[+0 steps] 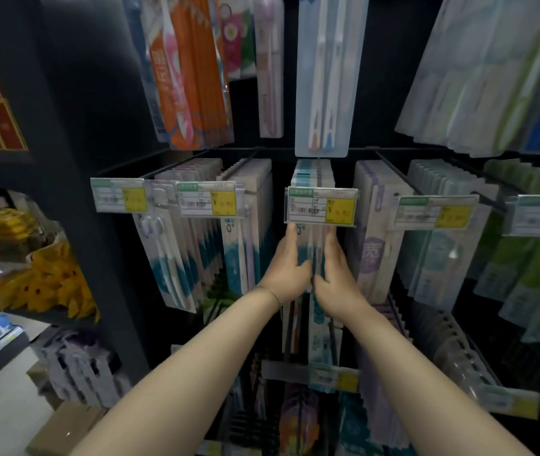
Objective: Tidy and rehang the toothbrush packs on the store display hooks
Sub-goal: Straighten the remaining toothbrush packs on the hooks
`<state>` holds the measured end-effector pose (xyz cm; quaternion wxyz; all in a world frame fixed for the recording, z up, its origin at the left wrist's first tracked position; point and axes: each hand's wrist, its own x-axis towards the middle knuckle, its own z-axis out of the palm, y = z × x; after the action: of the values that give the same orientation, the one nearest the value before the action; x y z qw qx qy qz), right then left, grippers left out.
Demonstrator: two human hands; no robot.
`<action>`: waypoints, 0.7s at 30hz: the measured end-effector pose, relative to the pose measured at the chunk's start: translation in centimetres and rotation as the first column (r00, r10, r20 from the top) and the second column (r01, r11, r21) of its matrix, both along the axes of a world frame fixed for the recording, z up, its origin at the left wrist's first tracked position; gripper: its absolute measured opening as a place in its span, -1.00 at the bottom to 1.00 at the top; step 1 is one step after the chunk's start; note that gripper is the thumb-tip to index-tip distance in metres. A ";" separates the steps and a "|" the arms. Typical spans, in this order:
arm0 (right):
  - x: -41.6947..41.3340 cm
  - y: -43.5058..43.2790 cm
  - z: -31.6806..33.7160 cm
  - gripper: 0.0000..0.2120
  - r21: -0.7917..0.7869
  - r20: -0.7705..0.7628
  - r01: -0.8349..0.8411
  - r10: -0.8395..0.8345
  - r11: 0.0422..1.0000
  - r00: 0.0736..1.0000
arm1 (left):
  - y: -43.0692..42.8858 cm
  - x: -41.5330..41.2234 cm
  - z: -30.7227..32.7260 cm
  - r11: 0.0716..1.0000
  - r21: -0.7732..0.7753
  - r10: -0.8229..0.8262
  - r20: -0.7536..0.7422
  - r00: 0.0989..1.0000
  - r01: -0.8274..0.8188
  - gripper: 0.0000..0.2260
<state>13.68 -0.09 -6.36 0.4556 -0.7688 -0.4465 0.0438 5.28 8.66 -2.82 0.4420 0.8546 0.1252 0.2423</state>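
Note:
A stack of teal-and-white toothbrush packs (314, 176) hangs on the middle hook of the dark display, behind a price tag (321, 205). My left hand (286, 263) lies along the stack's left side with straight fingers pointing up and its thumb across the front. My right hand (337, 269) mirrors it on the right side, thumb also on the front. The two hands press the stack between them just below the tag. The hook's wire is hidden by the packs and the tag.
Neighbouring hooks carry more packs: blue-white ones (176, 258) to the left, purple ones (373, 232) and green ones (531, 258) to the right. A twin-brush pack (324, 77) hangs above. Lower hooks hold more packs (311, 340). A side shelf with yellow items (48, 281) stands left.

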 end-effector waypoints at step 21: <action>-3.1 -0.6 0.9 -0.28 0.246 0.092 0.147 -0.174 0.958 0.980 | 0.2 -3.6 -0.7 0.992 -0.007 0.124 0.011 0.992 -0.124 -0.34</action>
<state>10.59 -0.67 -5.47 0.5206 -0.7436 -0.4097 -0.0907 1.72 8.91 -3.53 0.4296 0.8424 0.1762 0.2735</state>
